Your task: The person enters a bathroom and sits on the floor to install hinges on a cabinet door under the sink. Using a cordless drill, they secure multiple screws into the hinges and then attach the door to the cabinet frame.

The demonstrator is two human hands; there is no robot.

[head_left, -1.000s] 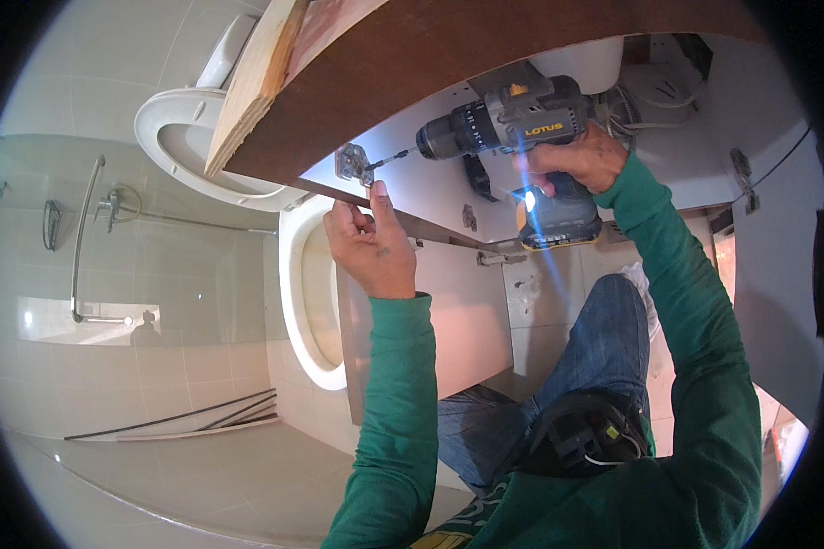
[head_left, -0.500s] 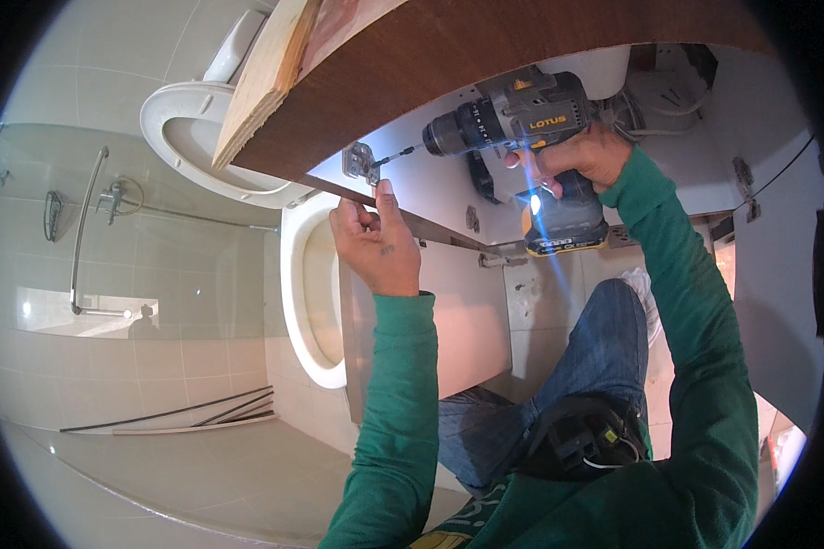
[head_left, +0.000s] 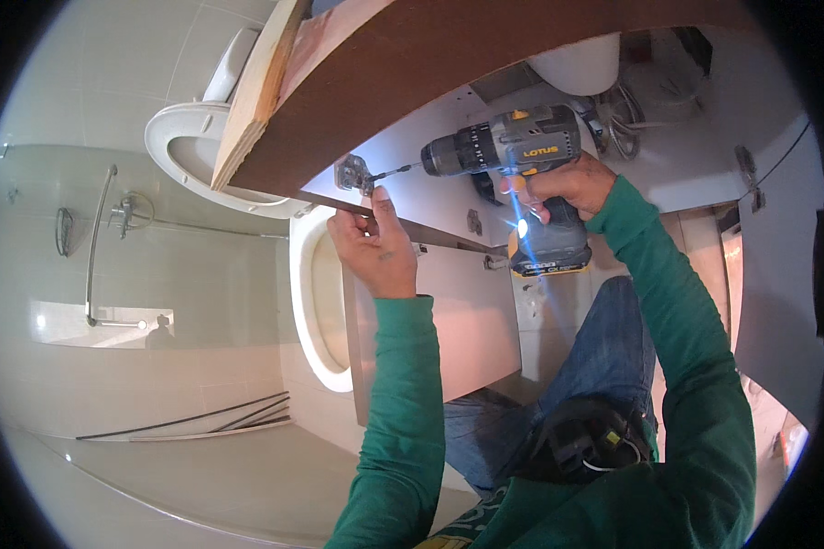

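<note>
My right hand (head_left: 568, 190) grips a dark grey cordless drill (head_left: 513, 142) by its handle, a finger at the trigger. The drill points left with its lamp lit. Its thin driver bit (head_left: 395, 172) reaches a metal cabinet hinge (head_left: 351, 174) on the inner face of the side panel; whether a screw sits at its tip is too small to tell. My left hand (head_left: 380, 252) is closed around the front edge of the cabinet panel (head_left: 430, 233). Its thumb rests just under the hinge, and the curled fingers are partly hidden.
A brown wooden countertop edge (head_left: 384, 87) arches above my hands. A white cabinet door (head_left: 471, 316) hangs below the panel. Left of it stands a toilet (head_left: 325, 348) with its lid raised. Coiled hoses (head_left: 621, 123) lie inside the cabinet; rods (head_left: 188, 423) lie by the shower.
The view has shifted slightly. The drill sits a little lower in the picture and more level, its bit still at the hinge. My left hand keeps its place at the panel edge.
</note>
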